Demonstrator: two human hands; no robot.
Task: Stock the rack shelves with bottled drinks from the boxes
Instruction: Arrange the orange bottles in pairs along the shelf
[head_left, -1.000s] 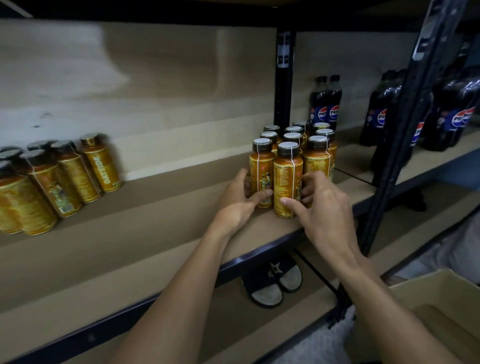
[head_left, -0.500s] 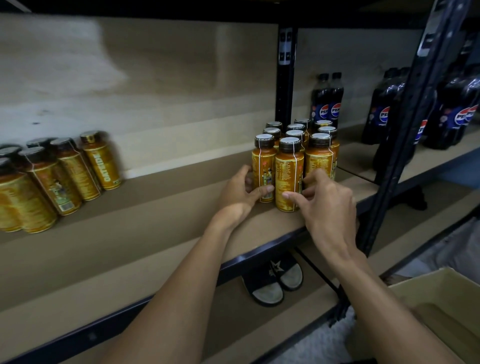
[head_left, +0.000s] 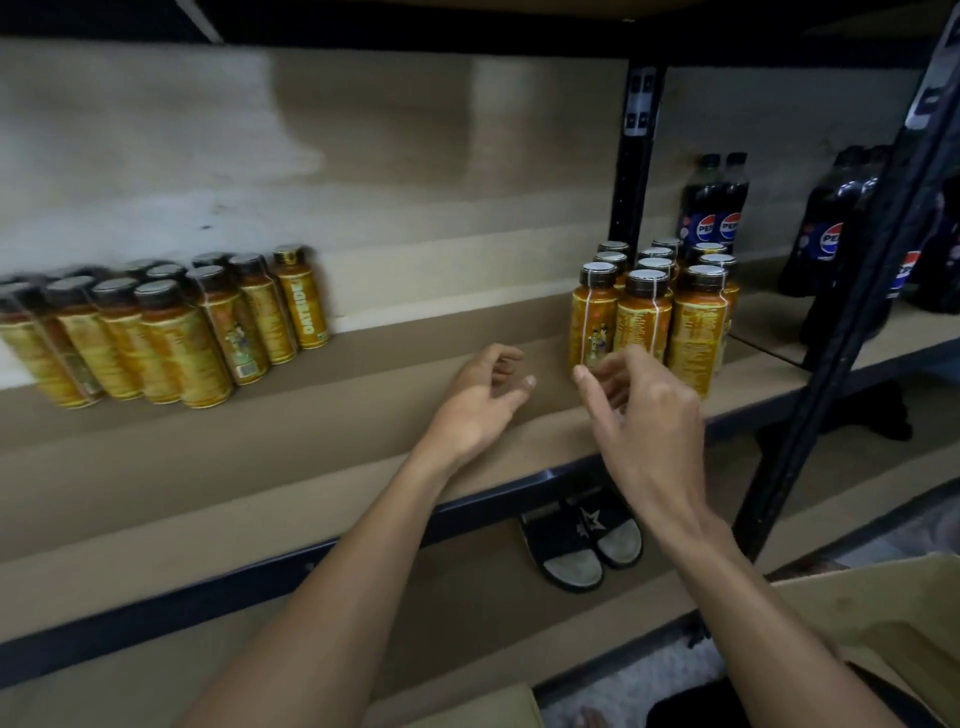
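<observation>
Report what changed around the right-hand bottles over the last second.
The left hand and right hand let go of the front orange bottles and pulled back toward the person, fingers loose, holding nothing. Those bottles stay upright; the left group, cola bottles and sandals are unmoved.

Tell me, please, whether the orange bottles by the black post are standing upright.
Upright: the orange bottles stand caps up on the shelf.

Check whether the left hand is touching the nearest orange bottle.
Apart: the head view shows bare shelf between the left hand and that orange bottle.
</observation>
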